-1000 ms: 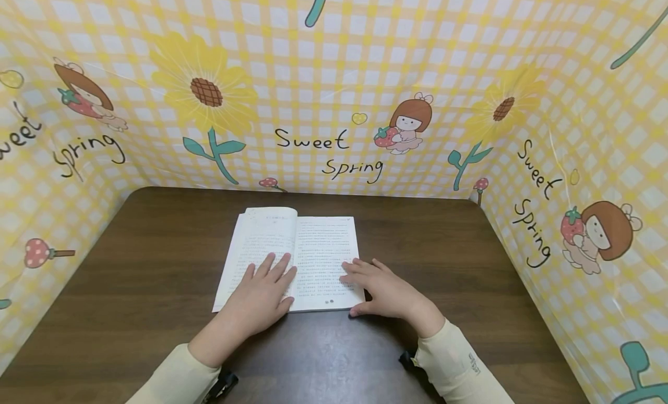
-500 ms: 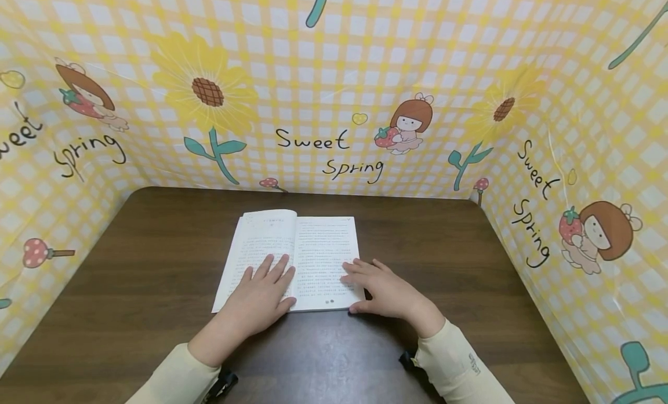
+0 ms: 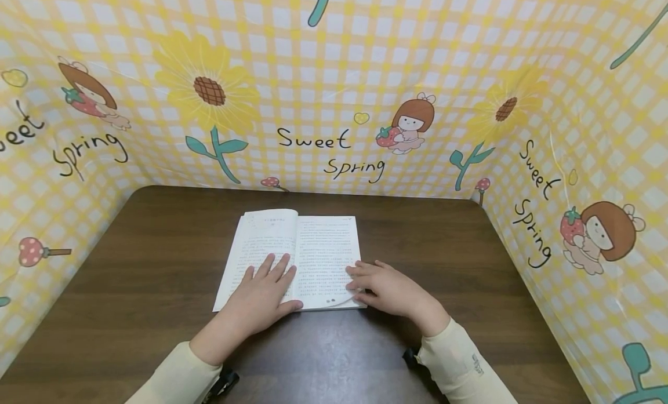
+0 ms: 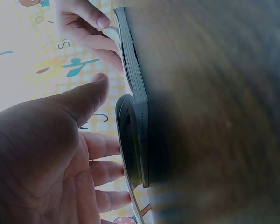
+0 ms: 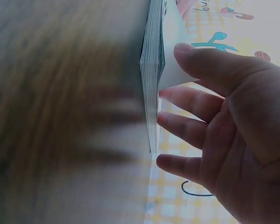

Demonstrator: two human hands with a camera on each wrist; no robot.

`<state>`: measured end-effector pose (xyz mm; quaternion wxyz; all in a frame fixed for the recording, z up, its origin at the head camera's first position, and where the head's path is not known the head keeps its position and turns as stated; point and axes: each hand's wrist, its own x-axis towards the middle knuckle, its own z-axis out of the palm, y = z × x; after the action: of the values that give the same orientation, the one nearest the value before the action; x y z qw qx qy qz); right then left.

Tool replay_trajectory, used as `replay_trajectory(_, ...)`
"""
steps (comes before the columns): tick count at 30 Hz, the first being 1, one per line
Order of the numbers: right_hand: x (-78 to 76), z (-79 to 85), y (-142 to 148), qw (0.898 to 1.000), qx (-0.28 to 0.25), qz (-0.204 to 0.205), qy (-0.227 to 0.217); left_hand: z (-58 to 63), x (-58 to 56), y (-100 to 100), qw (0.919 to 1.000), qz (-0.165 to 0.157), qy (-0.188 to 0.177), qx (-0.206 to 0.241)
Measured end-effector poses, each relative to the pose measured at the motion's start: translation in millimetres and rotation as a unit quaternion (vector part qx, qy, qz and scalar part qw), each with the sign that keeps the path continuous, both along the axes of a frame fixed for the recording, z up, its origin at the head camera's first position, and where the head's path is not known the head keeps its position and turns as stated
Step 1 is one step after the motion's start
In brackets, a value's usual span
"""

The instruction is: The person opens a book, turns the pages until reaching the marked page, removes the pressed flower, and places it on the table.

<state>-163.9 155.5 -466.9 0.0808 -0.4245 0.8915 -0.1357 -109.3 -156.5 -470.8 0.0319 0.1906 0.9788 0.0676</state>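
An open paperback book (image 3: 325, 253) lies on the table, its printed pages facing up. My left hand (image 3: 263, 299) rests with spread, straight fingers on the left page, thumb reaching across the bottom of the fold. At the lower right corner, my right hand (image 3: 388, 288) pinches a single page (image 5: 175, 58) between thumb and fingers. That page's corner is lifted and bent up off the stack below it. The other right fingertips (image 5: 164, 117) touch the book's right edge area. In the left wrist view, the book's cover (image 4: 130, 140) curves up beneath the left fingers.
The dark wooden table (image 3: 156, 247) extends around the book. A yellow checked cloth (image 3: 323, 73) with flowers and lettering walls the table at the back and both sides. Black straps (image 3: 223, 385) sit at the wrists, by the pale sleeves (image 3: 174, 375).
The right thumb has moved from the book's bottom edge up onto the page corner, which now curls upward. The left hand stays on the left page, its thumb slightly further right.
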Motion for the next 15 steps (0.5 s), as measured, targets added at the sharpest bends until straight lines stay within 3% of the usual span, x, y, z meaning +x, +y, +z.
replay_trajectory(15,-1.9,-0.7,0.9,0.999,-0.005,0.000,0.043,-1.7,-0.5,0.8,1.0000,0.003,0.004,-0.004)
